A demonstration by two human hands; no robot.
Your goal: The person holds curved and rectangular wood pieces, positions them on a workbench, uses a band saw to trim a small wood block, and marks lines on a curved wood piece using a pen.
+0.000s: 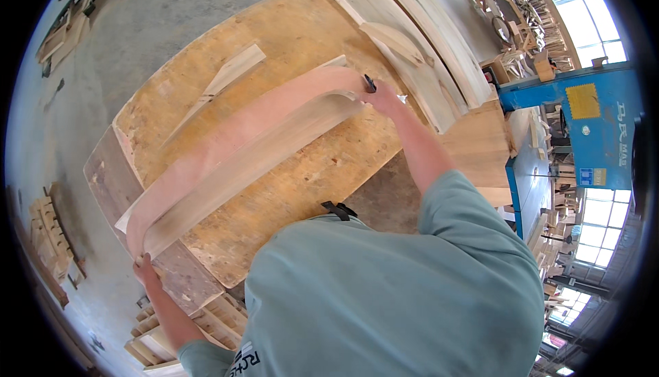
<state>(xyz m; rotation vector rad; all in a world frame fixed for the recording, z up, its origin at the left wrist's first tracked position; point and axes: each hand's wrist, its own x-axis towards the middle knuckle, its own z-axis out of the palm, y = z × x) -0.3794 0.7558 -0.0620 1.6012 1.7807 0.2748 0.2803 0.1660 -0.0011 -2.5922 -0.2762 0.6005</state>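
Observation:
A long curved pinkish strip, like a thin template [248, 120], lies along a pale wooden board [264, 147] on the plywood tabletop. My left hand [145, 269] pinches the strip's near-left end, past the table's left part. At the far right end, my right hand [382, 98] is closed around a small black pen-like tool [370, 83] and rests against the strip and board. The fingertips' exact hold there is partly hidden. Beyond the strip, a narrow pointed wood offcut [223, 82] lies on the tabletop [302, 192].
Long pale planks [398, 27] lie along the table's far right side, with a curved wood piece [395, 42] on them. To the right stands a blue machine [573, 126]. Stacked wood strips [161, 343] sit below my left arm, and more stacked wood [55, 236] stands at left.

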